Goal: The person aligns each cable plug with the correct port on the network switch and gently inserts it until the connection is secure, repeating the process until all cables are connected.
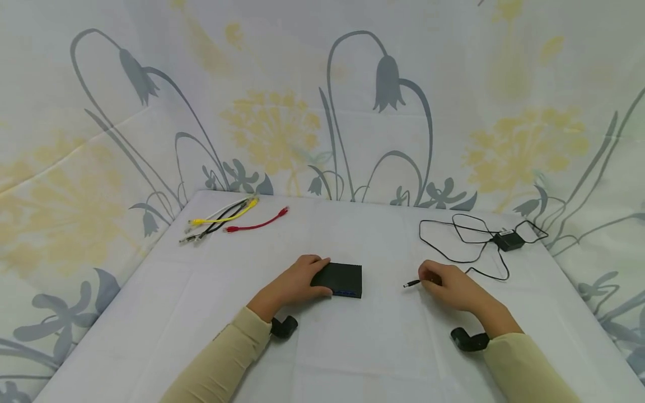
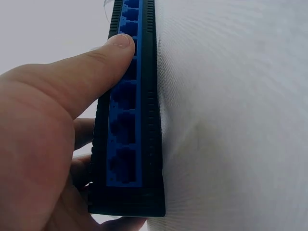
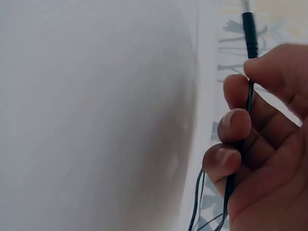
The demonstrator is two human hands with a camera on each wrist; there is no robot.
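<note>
A black network switch [image 1: 342,278] lies on the white-covered table, its row of blue ports [image 2: 126,122] turned toward the person. My left hand [image 1: 300,282] grips its left end; in the left wrist view the thumb presses the port side and the other fingers reach round behind. To the right, my right hand [image 1: 449,285] pinches a thin black cable just behind its barrel plug [image 3: 250,31], with the fingers curled round the cord. The plug's metal tip points left, toward the switch and apart from it. From this hand the cord runs back to a black power adapter [image 1: 509,240].
At the back left lies a bundle of short network cables, with a yellow cable [image 1: 229,215] on top and black and white ones under it. Beside them is a red network cable [image 1: 257,225]. Loops of adapter cord [image 1: 450,258] spread over the back right. A flowered cloth [image 1: 302,112] hangs behind.
</note>
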